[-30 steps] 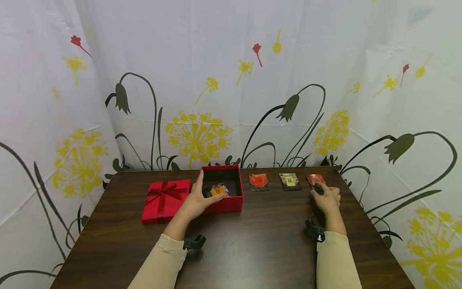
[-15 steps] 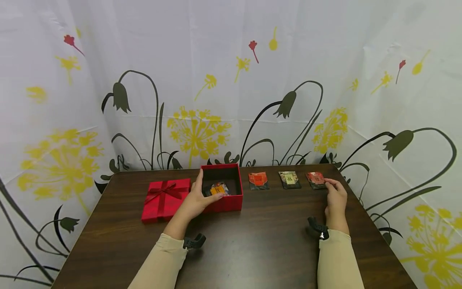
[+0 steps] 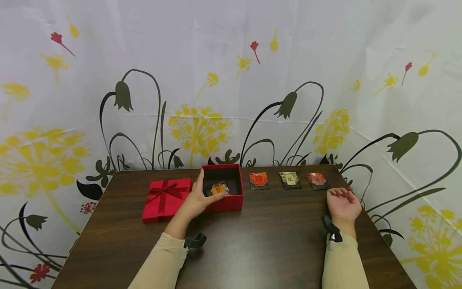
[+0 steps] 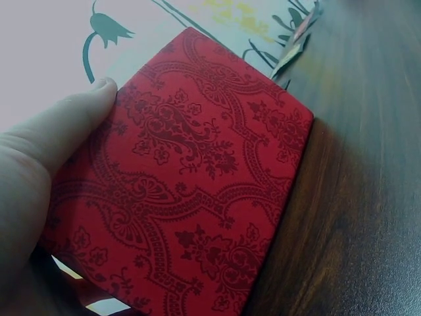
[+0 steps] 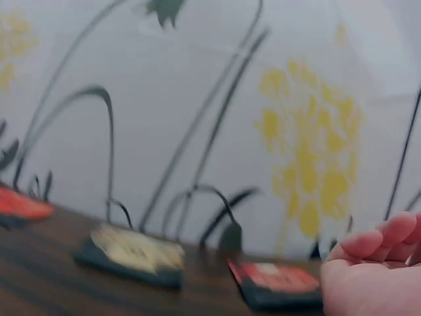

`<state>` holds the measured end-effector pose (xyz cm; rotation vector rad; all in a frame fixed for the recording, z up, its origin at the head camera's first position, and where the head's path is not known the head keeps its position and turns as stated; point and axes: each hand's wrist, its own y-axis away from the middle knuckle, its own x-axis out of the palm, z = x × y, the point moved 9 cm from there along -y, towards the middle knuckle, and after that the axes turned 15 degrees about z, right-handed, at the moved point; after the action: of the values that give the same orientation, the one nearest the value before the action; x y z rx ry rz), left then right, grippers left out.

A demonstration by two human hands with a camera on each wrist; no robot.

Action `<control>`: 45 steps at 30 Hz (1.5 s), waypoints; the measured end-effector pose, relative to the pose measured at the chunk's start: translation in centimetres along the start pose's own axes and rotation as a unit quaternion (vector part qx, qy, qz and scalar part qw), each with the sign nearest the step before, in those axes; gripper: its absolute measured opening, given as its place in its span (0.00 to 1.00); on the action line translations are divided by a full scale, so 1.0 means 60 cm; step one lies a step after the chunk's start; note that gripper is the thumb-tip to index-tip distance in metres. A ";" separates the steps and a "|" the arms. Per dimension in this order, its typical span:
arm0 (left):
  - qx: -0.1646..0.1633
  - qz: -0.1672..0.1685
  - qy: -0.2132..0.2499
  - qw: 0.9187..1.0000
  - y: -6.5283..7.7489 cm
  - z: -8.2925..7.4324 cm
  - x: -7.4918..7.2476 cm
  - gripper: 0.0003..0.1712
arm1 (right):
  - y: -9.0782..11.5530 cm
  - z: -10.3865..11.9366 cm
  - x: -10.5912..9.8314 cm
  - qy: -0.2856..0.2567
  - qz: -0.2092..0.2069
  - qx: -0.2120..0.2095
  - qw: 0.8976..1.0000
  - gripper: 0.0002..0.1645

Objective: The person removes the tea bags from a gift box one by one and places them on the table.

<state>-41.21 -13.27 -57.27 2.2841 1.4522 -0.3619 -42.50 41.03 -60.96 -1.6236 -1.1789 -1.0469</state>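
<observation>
My left hand grips the near left corner of an open red box, with the thumb over the front rim and fingers along the left side. Inside the box, which is dark-lined, lies a small packet with an orange label. The left wrist view shows the box's patterned red wall and my thumb at its edge. My right hand lies palm up at the table's right side, fingers loosely curled and holding nothing. Just beyond it lies a red-and-black packet, also seen in the right wrist view.
A red lid with a ribbon bow lies left of the box. To the box's right, an orange-and-black packet and a pale yellow-and-black packet lie in a row on the dark wooden table. A flower-patterned curtain hangs behind.
My right hand has drawn away from the red-and-black packet, toward the right and nearer me, and turned palm up. The packet stays on the table. My left hand keeps its place on the box.
</observation>
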 end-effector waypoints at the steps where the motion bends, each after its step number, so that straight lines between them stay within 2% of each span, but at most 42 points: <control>1: 0.001 0.001 0.001 1.000 0.001 0.001 0.000 0.74 | 0.002 -0.011 0.004 0.002 0.005 0.006 1.000 0.09; 4: -0.003 0.002 0.000 1.000 0.007 0.004 -0.001 0.75 | 0.007 -0.058 0.022 0.025 0.023 0.036 0.999 0.09; 7: -0.008 0.001 0.001 1.000 0.012 0.008 -0.001 0.76 | 0.015 -0.125 0.053 0.049 0.050 0.073 0.995 0.10; 11: -0.005 0.004 0.004 1.000 0.014 0.009 -0.001 0.76 | 0.035 -0.227 0.101 0.063 0.105 0.141 0.982 0.13; 15: 0.007 0.006 0.006 1.000 0.014 0.005 -0.001 0.74 | 0.059 -0.310 0.136 0.086 0.134 0.206 0.966 0.17; 19: 0.007 0.007 0.007 1.000 0.012 0.005 0.003 0.75 | 0.076 -0.353 0.157 0.098 0.143 0.241 0.955 0.17; 22: 0.006 0.011 0.008 1.000 0.011 0.007 0.006 0.76 | 0.086 -0.375 0.166 0.090 0.145 0.250 0.953 0.16; 28: 0.006 0.006 0.004 1.000 0.013 0.004 0.001 0.75 | 0.085 -0.433 0.169 0.090 0.137 0.267 0.950 0.16; 33: 0.002 0.005 0.004 1.000 0.015 0.003 -0.003 0.74 | 0.073 -0.490 0.160 0.131 0.119 0.280 0.944 0.18; 36: 0.001 0.005 0.008 1.000 0.015 0.005 -0.004 0.74 | 0.072 -0.526 0.149 0.171 0.105 0.297 0.934 0.19; 40: 0.000 -0.001 0.007 1.000 0.016 0.006 -0.006 0.75 | 0.076 -0.573 0.130 0.221 0.082 0.330 0.914 0.20; 45: 0.009 0.004 0.007 1.000 0.015 0.001 -0.006 0.75 | 0.075 -0.612 0.107 0.263 0.059 0.350 0.897 0.19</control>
<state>-40.59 -13.92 -56.97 2.3092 1.4519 -0.3592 -42.06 7.01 -45.01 -0.7661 -0.9149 -0.7763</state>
